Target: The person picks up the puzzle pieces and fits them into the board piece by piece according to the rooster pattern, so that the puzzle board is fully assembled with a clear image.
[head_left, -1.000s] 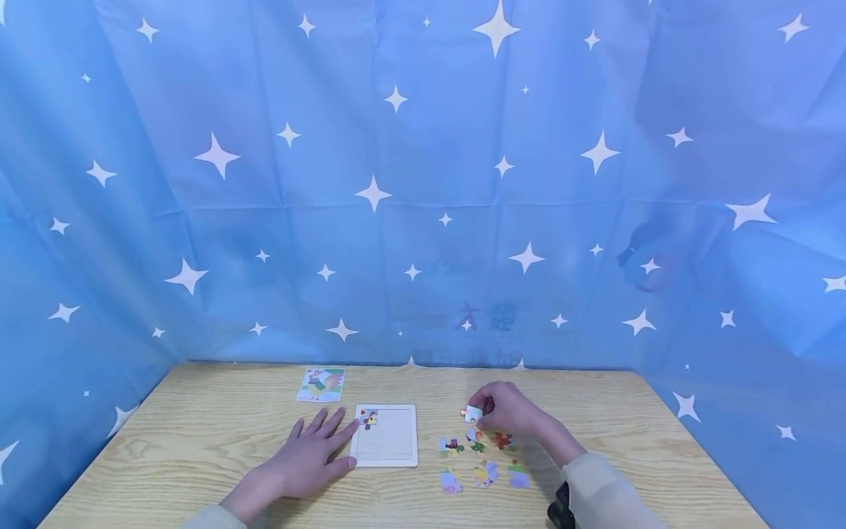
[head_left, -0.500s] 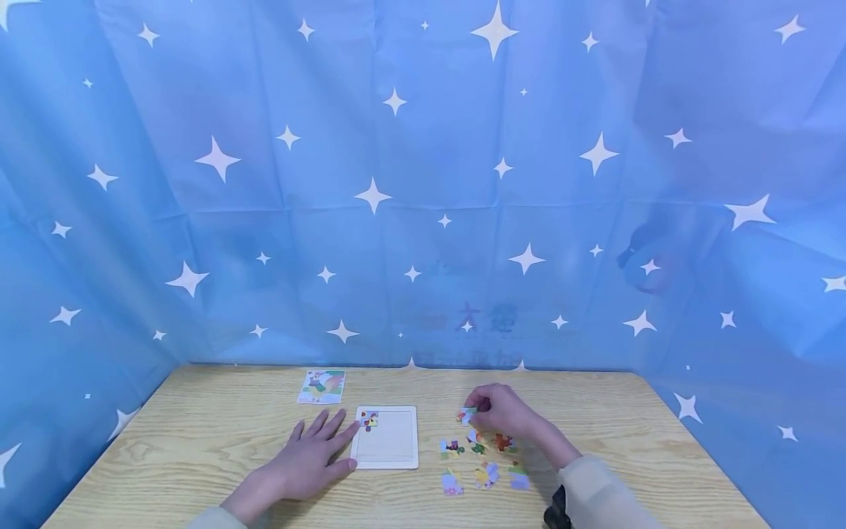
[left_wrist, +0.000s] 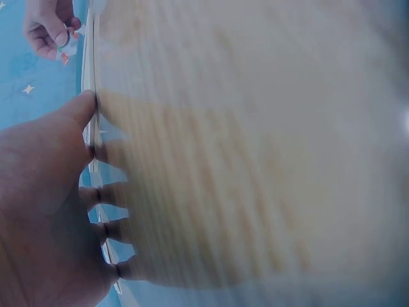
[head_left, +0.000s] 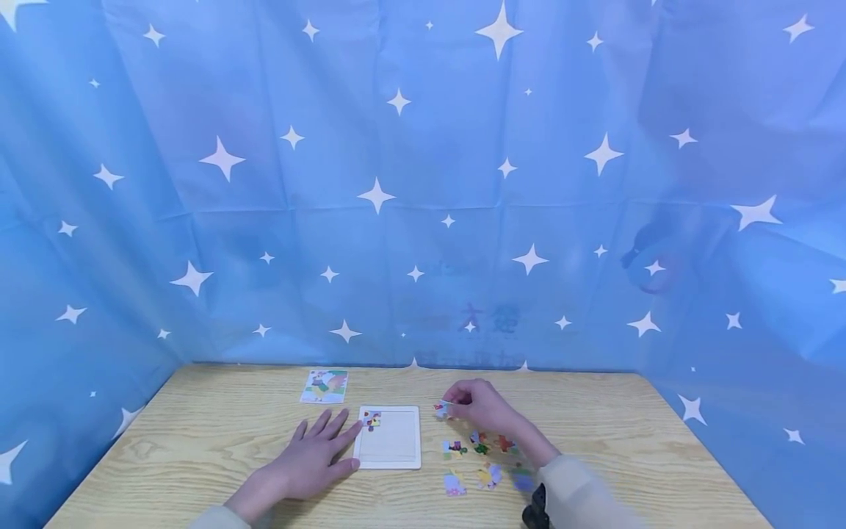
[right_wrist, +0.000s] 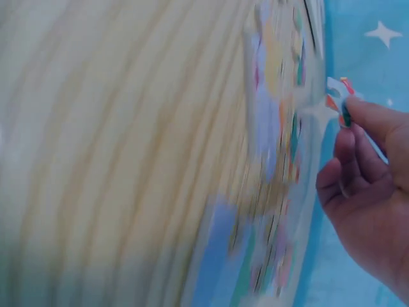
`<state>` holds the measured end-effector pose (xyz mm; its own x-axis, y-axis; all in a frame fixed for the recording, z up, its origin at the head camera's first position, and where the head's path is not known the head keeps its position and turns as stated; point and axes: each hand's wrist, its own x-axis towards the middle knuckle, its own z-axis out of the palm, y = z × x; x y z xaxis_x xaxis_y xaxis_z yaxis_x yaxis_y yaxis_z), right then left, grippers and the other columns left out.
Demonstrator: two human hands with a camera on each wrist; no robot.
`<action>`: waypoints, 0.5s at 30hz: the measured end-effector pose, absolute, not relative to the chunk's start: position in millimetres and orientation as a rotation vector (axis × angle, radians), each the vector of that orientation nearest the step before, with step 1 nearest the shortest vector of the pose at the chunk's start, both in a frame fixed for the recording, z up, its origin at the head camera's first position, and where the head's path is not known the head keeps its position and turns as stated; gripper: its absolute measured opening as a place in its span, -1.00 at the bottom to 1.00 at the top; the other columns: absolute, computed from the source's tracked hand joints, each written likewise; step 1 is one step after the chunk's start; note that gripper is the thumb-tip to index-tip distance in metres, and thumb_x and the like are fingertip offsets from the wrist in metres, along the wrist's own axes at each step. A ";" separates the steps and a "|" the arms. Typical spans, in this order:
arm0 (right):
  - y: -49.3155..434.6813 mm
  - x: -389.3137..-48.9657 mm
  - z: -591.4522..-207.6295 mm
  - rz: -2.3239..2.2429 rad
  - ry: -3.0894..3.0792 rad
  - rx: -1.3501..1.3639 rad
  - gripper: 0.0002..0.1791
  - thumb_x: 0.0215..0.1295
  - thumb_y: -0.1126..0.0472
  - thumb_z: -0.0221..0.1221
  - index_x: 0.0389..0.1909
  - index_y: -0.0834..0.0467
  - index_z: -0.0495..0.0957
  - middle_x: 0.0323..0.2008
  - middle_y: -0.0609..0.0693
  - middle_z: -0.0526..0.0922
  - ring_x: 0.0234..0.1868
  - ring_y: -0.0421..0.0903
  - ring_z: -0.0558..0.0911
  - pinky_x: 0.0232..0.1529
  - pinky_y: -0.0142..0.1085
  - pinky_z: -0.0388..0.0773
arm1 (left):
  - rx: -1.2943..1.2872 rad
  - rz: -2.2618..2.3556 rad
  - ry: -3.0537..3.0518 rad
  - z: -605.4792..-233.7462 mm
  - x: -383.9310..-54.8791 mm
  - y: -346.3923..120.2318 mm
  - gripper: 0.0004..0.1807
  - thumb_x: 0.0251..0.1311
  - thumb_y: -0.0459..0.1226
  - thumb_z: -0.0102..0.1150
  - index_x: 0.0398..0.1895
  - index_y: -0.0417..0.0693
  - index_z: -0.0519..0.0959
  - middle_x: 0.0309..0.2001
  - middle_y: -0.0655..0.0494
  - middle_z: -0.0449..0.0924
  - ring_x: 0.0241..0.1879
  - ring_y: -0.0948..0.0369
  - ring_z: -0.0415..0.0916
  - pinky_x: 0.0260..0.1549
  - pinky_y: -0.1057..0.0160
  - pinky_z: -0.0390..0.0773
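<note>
Between thumb and fingers my right hand (head_left: 481, 405) pinches a small jigsaw piece (head_left: 441, 409), held above the table to the right of the white puzzle tray (head_left: 399, 464). The right wrist view shows the same jigsaw piece (right_wrist: 340, 101) with white, red and green on it. My left hand (head_left: 307, 457) lies with fingers spread at the tray's left side, its thumb and index finger touching the frame. A colourful piece (head_left: 372, 420) sits in the tray's upper left corner. Several loose pieces (head_left: 454, 483) lie on the table below my right hand.
A picture card (head_left: 324, 386) lies behind the left hand on the wooden table (head_left: 225, 419). A blue curtain with white stars (head_left: 423, 235) hangs behind the table and along both sides.
My right hand has moved left toward the tray, carrying the jigsaw piece, which has turned in its fingers. The left hand stays by the tray.
</note>
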<state>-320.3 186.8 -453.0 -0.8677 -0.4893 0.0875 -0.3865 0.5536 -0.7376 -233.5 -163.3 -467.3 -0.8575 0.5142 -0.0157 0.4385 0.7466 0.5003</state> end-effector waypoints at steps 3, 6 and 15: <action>173.4 -320.2 -452.6 -1.242 2.607 -0.783 -0.87 0.45 0.29 0.25 -0.07 0.20 0.69 -0.28 -0.07 0.66 -0.30 -0.11 0.60 -0.31 -0.28 0.54 | 0.771 0.738 2.804 -473.4 -236.2 -164.8 -0.24 0.51 0.18 -0.03 0.60 -0.03 0.24 0.59 -0.25 0.01 0.55 -0.35 -0.18 0.28 -0.59 -0.20; 159.2 -319.8 -452.4 -1.251 2.578 -0.819 -0.86 0.46 0.28 0.24 -0.06 0.20 0.68 -0.28 -0.07 0.66 -0.29 -0.11 0.61 -0.28 -0.28 0.54 | 0.768 0.728 2.829 -481.4 -239.6 -166.4 -0.23 0.50 0.22 -0.06 0.60 0.01 0.25 0.60 -0.22 0.01 0.55 -0.32 -0.18 0.29 -0.57 -0.19; 120.6 -315.5 -449.4 -1.268 2.540 -0.855 -0.88 0.43 0.31 0.25 -0.09 0.21 0.69 -0.31 -0.08 0.65 -0.30 -0.17 0.58 -0.30 -0.31 0.52 | 0.788 0.743 2.824 -477.0 -237.8 -165.3 -0.24 0.51 0.20 -0.05 0.58 -0.03 0.27 0.58 -0.27 0.05 0.53 -0.37 -0.14 0.26 -0.60 -0.17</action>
